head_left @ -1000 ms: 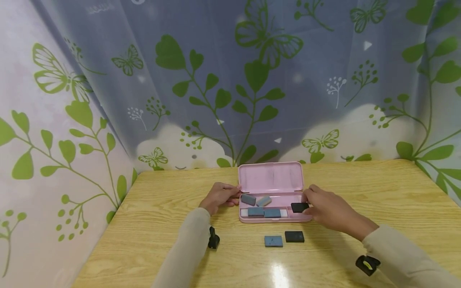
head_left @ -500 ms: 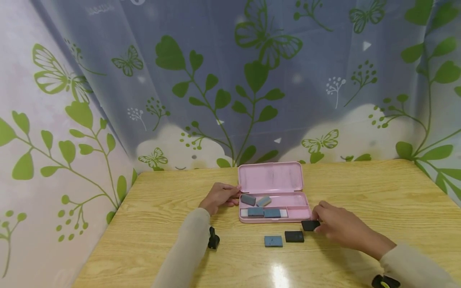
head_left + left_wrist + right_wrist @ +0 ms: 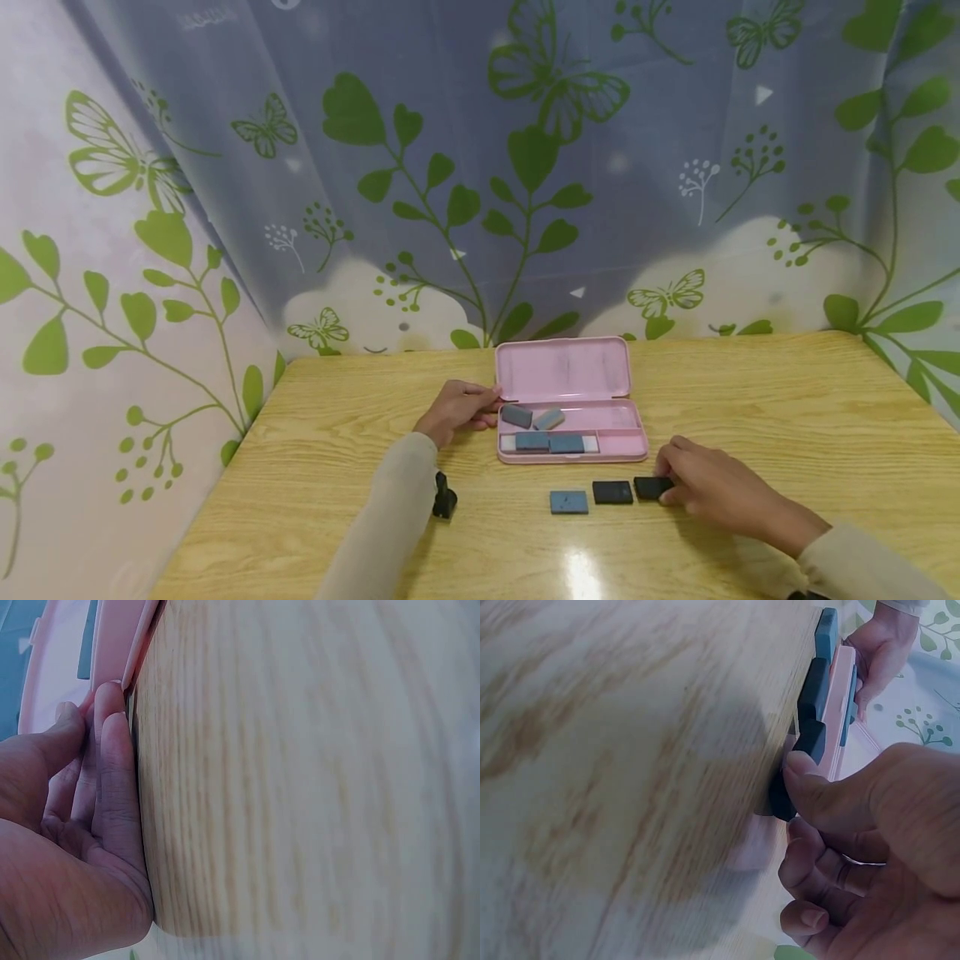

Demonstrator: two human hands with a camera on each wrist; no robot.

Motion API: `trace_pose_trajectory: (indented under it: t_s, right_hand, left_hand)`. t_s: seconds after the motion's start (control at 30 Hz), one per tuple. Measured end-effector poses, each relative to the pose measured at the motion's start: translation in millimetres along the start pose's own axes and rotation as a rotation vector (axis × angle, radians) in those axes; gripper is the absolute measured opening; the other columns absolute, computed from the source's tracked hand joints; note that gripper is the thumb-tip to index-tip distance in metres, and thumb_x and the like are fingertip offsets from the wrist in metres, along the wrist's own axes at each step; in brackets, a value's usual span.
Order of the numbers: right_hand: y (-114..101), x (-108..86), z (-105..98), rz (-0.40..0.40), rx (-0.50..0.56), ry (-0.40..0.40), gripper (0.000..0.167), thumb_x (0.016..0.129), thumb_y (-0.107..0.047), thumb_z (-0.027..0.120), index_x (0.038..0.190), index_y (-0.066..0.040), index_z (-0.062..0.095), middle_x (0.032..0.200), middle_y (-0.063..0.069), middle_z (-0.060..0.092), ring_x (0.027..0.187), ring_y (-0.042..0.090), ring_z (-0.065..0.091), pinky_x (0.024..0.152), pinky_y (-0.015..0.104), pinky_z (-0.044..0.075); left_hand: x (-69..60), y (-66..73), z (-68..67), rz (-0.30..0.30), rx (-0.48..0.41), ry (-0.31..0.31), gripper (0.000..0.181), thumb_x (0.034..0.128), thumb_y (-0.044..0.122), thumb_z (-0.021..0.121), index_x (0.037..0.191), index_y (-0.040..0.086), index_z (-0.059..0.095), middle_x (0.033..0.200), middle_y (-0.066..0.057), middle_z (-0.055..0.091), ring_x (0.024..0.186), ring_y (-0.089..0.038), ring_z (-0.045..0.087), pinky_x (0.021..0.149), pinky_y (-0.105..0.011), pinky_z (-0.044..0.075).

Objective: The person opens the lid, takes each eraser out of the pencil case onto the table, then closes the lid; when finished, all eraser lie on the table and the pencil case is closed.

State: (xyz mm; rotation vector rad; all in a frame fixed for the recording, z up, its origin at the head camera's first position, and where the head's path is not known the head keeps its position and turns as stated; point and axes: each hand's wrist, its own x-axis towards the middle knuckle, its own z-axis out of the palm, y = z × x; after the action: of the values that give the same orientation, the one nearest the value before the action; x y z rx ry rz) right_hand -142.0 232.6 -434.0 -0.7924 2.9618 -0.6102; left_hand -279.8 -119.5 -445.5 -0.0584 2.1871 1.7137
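Note:
A pink pencil case (image 3: 622,446) lies unfolded on the table, its lid tilted back. My left hand (image 3: 457,410) holds it by the left end, thumb near the hinge. At the lower right, my right hand (image 3: 720,490) pinches a black block-shaped eraser (image 3: 651,488) between thumb and fingers, down at the tabletop. Left of it lie a second black eraser (image 3: 612,492) and a blue eraser (image 3: 569,502), making a row. Inside the case, two blue-and-white erasers (image 3: 550,442) fill the front compartment, and a grey eraser (image 3: 517,416) and a beige-grey one (image 3: 550,419) sit behind.
The wood-grain table (image 3: 360,400) carries all of this. A curtain (image 3: 450,125) with green leaves and butterflies hangs behind the table's back edge, and patterned cloth (image 3: 112,333) covers the left side.
My right hand has moved from above the case's right compartment toward the front, bringing the black eraser down to the right end of the row. The left hand stays put.

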Motion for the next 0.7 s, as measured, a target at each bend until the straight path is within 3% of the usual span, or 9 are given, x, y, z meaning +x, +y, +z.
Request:
trace_pose_trajectory:
  t_s: [0.3,0.57,0.7]
  right_hand:
    - [-3.3,1.3,-2.8,0.033,0.022,-0.016,0.022,0.083,-0.018,0.085,0.093,-0.013,0.065,0.091,-0.008,0.055,0.074,0.003,0.051,0.063,0.028,0.049]
    - [-8.5,8.6,-12.7,0.065,0.047,-0.068,0.029,0.082,-0.023,0.086,0.101,-0.01,0.068,0.097,-0.005,0.059,0.086,0.015,0.062,0.072,0.035,0.056]
    - [-13.3,16.1,-16.4,0.048,0.029,-0.052,0.025,0.084,-0.022,0.084,0.1,-0.011,0.068,0.096,-0.005,0.059,0.087,0.016,0.062,0.073,0.037,0.056]
  left_hand:
    - [-0.4,1.0,-0.3,0.007,-0.006,-0.003,0.029,0.099,0.025,0.069,0.111,-0.002,0.076,0.086,-0.004,0.076,0.061,-0.007,0.068,0.056,-0.018,0.056]
    - [-0.5,0.0,0.2,0.004,-0.012,-0.01,0.03,0.0992,0.024,0.069,0.111,-0.002,0.076,0.086,-0.004,0.076,0.061,-0.007,0.068,0.056,-0.018,0.056]
    - [-1.6,1.2,0.6,-0.004,-0.007,0.0,0.03,0.099,0.025,0.069,0.111,-0.002,0.076,0.084,-0.003,0.076,0.061,-0.007,0.068,0.056,-0.018,0.056]
